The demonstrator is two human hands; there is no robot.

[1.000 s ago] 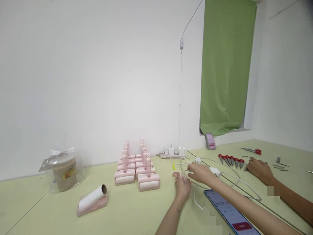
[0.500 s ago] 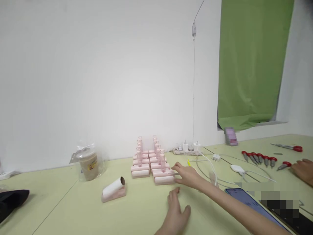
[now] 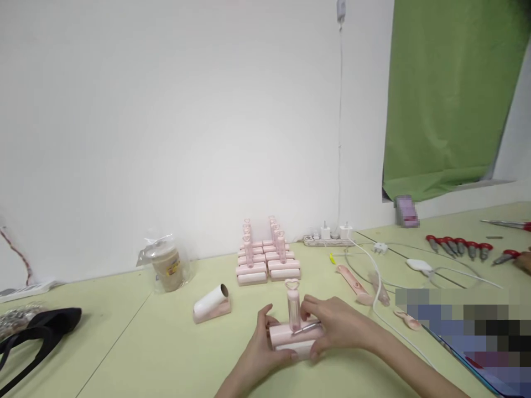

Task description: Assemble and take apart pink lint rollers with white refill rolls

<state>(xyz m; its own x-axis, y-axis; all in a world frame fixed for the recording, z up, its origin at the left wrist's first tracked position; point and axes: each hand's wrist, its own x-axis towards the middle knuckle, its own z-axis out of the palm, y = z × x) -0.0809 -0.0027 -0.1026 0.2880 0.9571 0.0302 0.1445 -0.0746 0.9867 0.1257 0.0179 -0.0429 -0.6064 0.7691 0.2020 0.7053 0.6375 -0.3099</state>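
My left hand (image 3: 263,354) and right hand (image 3: 340,321): fingers clamped on pink roller (image 3: 281,335) (seems assembled, like rollers (image 3: 285,265) behind it); loose pink part (image 3: 352,283) right of it, unfitted.

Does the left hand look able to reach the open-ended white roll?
Probably yes: nothing visible stands between the left hand and that white roll, though the held pink roller needs releasing first.

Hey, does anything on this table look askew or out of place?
Yes. Left of the held roller, a white roll sits crooked on a pink base, one end raised, unlike the rollers lined up in rows by the wall. A long pink part lies loose on the right. I see no spill or damage.
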